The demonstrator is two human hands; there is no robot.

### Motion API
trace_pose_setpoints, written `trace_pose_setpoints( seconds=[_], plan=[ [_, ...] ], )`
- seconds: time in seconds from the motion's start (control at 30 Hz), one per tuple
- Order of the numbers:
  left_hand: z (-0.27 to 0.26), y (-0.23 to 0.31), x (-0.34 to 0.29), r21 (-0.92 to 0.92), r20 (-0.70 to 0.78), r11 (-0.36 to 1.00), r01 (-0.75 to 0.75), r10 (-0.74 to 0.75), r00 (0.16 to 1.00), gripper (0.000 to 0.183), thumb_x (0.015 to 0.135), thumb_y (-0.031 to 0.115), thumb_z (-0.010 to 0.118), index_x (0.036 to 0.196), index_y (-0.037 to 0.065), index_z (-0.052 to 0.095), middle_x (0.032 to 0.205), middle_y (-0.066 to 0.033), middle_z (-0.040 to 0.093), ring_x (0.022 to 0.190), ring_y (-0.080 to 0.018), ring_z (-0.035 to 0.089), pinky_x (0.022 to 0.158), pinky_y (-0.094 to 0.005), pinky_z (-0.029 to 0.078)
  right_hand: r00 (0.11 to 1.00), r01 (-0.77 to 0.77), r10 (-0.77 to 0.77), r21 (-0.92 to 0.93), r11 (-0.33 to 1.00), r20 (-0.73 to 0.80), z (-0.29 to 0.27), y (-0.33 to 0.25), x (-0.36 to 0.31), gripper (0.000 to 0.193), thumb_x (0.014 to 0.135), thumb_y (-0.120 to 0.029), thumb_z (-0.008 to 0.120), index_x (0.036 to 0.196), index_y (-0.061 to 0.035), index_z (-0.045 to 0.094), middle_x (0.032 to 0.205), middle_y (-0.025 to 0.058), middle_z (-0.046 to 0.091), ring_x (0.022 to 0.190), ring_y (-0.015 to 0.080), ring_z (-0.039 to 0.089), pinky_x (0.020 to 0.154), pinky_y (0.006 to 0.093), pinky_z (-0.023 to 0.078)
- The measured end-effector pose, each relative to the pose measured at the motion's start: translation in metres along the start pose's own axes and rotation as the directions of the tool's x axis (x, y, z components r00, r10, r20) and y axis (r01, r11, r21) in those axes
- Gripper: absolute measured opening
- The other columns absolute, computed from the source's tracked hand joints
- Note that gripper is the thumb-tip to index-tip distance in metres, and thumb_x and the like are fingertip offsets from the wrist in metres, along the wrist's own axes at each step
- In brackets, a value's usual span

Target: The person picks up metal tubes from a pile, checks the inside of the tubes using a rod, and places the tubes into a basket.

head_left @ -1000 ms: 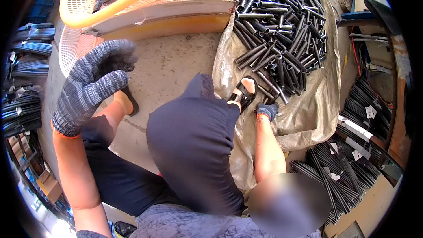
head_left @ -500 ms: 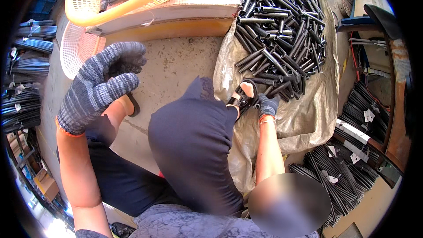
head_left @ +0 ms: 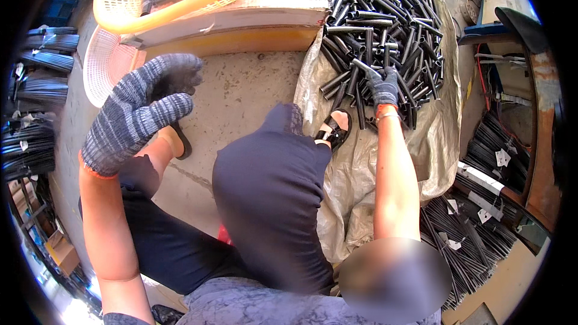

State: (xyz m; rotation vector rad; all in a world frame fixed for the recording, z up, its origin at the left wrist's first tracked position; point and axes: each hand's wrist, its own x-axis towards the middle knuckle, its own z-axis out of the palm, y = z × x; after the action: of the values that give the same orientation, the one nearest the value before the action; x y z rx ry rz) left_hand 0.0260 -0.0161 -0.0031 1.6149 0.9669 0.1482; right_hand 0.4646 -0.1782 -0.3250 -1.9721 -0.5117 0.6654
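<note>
My left hand (head_left: 135,111), in a grey striped knit glove with an orange cuff, is raised beside the baskets. Its fingers curve forward, the thumb stands apart, and I see nothing between them. My right hand (head_left: 383,88), gloved alike, reaches into the lower part of a heap of short black tubes (head_left: 397,30). The fingers close round one black tube (head_left: 363,67), whose pale open end points up and left. The heap lies on a crumpled tan woven sheet (head_left: 415,156) to my right.
An orange-rimmed basket (head_left: 198,7) of dark tubes rests on a cardboard box (head_left: 241,27); a pink-white basket (head_left: 102,69) stands behind my left hand. Bundled rods (head_left: 42,87) fill the left side, more rods (head_left: 469,247) the right. My sandalled foot (head_left: 334,129) is at the sheet's edge.
My right hand has moved up and right, from beside my foot into the heap, and now grips a tube. Some tubes at the heap's near edge have shifted. The left hand stays nearly still.
</note>
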Motion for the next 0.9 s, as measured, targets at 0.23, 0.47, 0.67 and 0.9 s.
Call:
trace_pose_setpoints(
  seconds=[0.23, 0.47, 0.67, 0.9],
  plan=[
    [-0.002, -0.002, -0.011, -0.016, -0.009, 1.000, 0.012, -0.012, 1.000, 0.051, 0.084, 0.008, 0.067, 0.131, 0.000, 0.051, 0.121, -0.0092, 0.060, 0.113, -0.0181, 0.055, 0.097, -0.0320, 0.044, 0.958, 0.288, -0.284, -0.167, 0.943, 0.046, -0.059, 0.033, -0.034, 0.053, 0.076, 0.013, 0.062, 0.126, 0.0024, 0.050, 0.108, 0.0088, 0.062, 0.093, 0.0181, 0.062, 0.080, 0.0287, 0.053],
    [0.003, 0.003, -0.005, -0.017, 0.004, 1.000, 0.020, -0.020, 1.000, 0.049, 0.084, 0.006, 0.066, 0.131, 0.000, 0.051, 0.120, -0.0098, 0.060, 0.112, -0.0174, 0.056, 0.096, -0.0313, 0.045, 0.964, -0.172, 0.213, 0.241, 0.955, -0.157, -0.036, 0.050, -0.064, 0.029, 0.080, 0.007, 0.068, 0.107, 0.0028, 0.061, 0.084, 0.0103, 0.067, 0.060, 0.0171, 0.064, 0.047, 0.0259, 0.054],
    [0.002, -0.002, -0.004, -0.023, -0.002, 0.999, 0.030, -0.031, 1.000, 0.049, 0.085, 0.006, 0.066, 0.131, 0.000, 0.051, 0.121, -0.0099, 0.060, 0.112, -0.0172, 0.056, 0.097, -0.0315, 0.045, 0.926, -0.326, 0.376, 0.480, 0.815, -0.010, -0.012, 0.013, -0.077, 0.015, 0.089, -0.011, 0.063, 0.100, -0.0008, 0.063, 0.077, 0.0094, 0.066, 0.054, 0.0158, 0.061, 0.045, 0.0253, 0.051],
    [-0.001, -0.005, -0.005, 0.047, 0.022, 0.998, 0.036, -0.037, 0.999, 0.053, 0.084, 0.011, 0.068, 0.132, -0.001, 0.049, 0.125, -0.0091, 0.058, 0.115, -0.0181, 0.055, 0.101, -0.0328, 0.041, 0.972, -0.228, 0.236, 0.328, 0.917, 0.016, -0.036, 0.054, -0.124, 0.037, 0.093, -0.009, 0.053, 0.129, -0.0082, 0.046, 0.074, 0.0064, 0.061, 0.054, 0.0147, 0.058, 0.046, 0.0262, 0.049]
  ],
)
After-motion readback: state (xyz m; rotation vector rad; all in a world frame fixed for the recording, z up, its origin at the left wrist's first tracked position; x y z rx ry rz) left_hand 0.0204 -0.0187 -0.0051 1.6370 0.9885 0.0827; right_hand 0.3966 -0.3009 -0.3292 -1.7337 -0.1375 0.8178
